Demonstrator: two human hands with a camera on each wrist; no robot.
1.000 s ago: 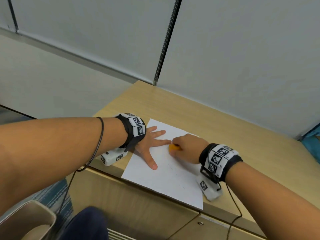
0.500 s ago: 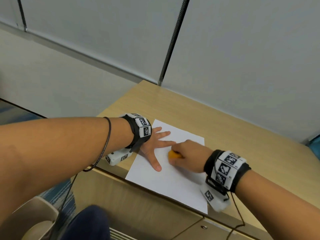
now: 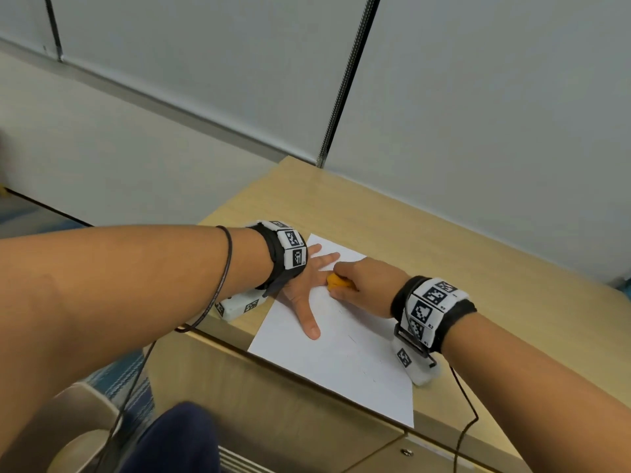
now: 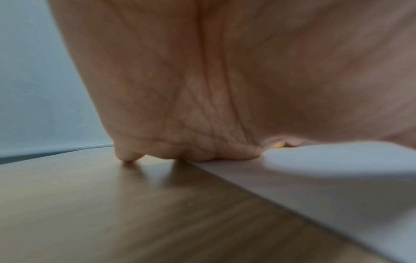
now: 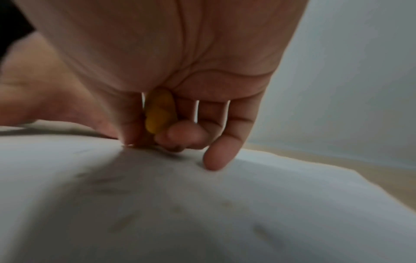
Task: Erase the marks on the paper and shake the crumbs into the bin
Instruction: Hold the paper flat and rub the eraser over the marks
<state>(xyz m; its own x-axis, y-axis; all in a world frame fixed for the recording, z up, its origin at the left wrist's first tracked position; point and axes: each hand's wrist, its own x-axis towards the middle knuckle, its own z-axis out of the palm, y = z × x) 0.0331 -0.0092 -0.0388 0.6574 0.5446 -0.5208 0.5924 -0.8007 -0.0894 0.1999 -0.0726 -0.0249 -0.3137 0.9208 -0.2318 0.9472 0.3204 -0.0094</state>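
A white sheet of paper (image 3: pixel 345 349) lay flat on a wooden desk (image 3: pixel 444 240), near its front edge. The left hand (image 3: pixel 304 285) lay flat on the paper with its fingers (image 3: pixel 326 259) straight and spread out, and the thumb pointed back toward the person. The right hand (image 3: pixel 365 288) was just beside it, almost touching. Its fingers (image 5: pixel 216 156) were curled, and they pinched a small yellow eraser (image 3: pixel 338 281) against the thumb. The eraser was pressed down on the paper between the two hands. Faint marks (image 5: pixel 121 220) and little crumbs showed on the sheet, but they were blurry. A bin (image 3: pixel 78 435) stood on the floor, below the desk on the left.
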